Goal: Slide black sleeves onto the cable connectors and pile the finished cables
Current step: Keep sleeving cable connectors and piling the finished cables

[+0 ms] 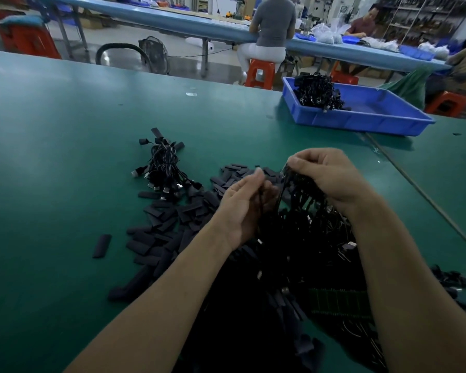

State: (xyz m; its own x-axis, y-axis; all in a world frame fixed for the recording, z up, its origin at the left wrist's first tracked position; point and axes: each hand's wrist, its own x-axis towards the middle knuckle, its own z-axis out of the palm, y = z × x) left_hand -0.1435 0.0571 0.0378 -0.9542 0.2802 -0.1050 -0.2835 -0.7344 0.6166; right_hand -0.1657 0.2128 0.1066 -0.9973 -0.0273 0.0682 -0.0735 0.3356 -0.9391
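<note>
Head view: two bare arms reach out over a green table (65, 157). The left hand (242, 208) is turned palm up, and its fingers curl round a thin black cable (281, 189). The right hand (326, 176) is a bit farther away and higher. Its fingers are bent in tight, and the thumb and fingertips pinch the top of the same cable. So the cable hangs between the two hands, just above the table.

Under the hands and between the arms lies a big heap of cables (301, 238), all black and tangled (it is too dark to pick out single ones). Some small silver plugs peek out of it.

Left of the heap, lots of flat black sleeves (172, 219) are spread on the table, touching and lying over each other. One sleeve (102, 246) lies alone, farther left.

Past the sleeves, on the far left side, sits a small bunch of cables (164, 168) with silver plugs at its near end.

Far to the right stands a blue tray (361, 125) with more cables (318, 92) piled in its left corner.

Across the room, a person in a grey top (273, 22) sits on an orange stool (260, 74) at a long blue bench.
</note>
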